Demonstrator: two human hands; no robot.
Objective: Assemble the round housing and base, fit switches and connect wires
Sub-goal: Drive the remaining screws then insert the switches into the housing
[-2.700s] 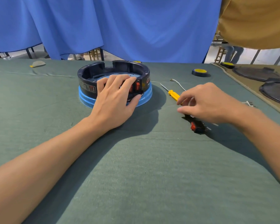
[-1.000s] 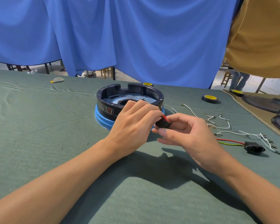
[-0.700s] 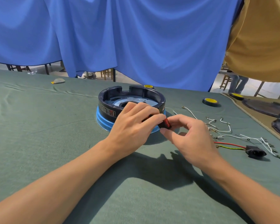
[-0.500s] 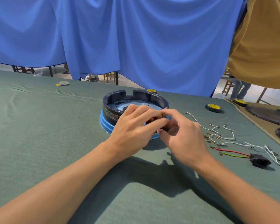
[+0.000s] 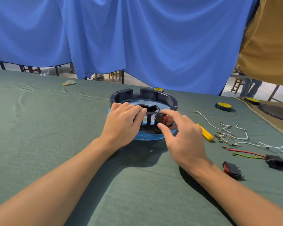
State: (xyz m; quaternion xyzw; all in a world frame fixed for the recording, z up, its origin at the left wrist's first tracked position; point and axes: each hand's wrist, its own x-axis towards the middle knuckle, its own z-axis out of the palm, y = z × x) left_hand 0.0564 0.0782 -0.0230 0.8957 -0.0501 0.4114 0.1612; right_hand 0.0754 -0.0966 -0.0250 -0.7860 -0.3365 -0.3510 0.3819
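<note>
Left hand (image 5: 122,123) grips the near-left rim of the round housing (image 5: 155,94), fingers curled over the wall. The housing sits on its blue base (image 5: 147,138) on the green surface (image 5: 55,128). Right hand (image 5: 183,137) pinches a red rocker switch (image 5: 164,119) between thumb and forefinger at the housing's near-right wall. Right of the housing lie a yellow screwdriver (image 5: 204,134), white wires (image 5: 227,132), a spare switch (image 5: 232,169) and a power inlet socket (image 5: 276,162).

housing (image 5: 153,95) dark navy | base (image 5: 147,137) blue | switch (image 5: 164,119) red-black | screwdriver (image 5: 206,134) yellow
</note>
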